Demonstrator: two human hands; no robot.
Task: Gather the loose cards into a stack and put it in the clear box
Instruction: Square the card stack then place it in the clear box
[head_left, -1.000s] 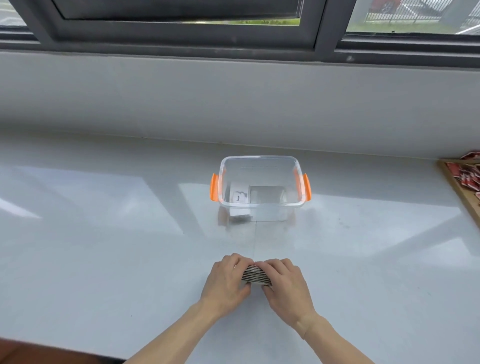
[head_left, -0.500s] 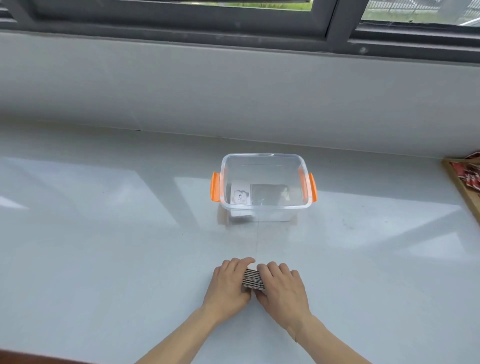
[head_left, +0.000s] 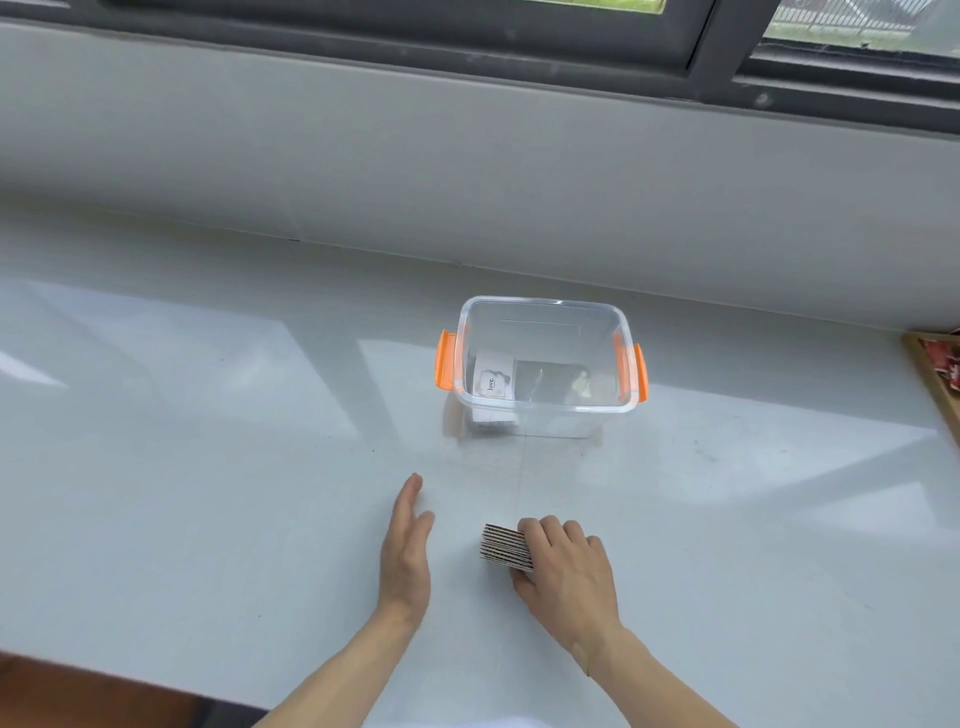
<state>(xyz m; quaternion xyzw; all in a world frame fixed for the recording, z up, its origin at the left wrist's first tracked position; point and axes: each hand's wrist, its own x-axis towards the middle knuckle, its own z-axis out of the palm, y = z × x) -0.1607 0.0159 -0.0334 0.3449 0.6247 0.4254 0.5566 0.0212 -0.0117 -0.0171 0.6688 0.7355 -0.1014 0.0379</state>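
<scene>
Left hand (head_left: 408, 551) has let go since a second ago: fingers flat, apart, empty, at 9 o'clock of the squared striped-edge card stack (head_left: 505, 545). Right hand (head_left: 563, 574) alone stays clamped on it, on the glossy white counter (head_left: 208, 467). Gathering looks done; clear plastic box with orange side latches (head_left: 543, 410) waits open at 12 o'clock.
</scene>
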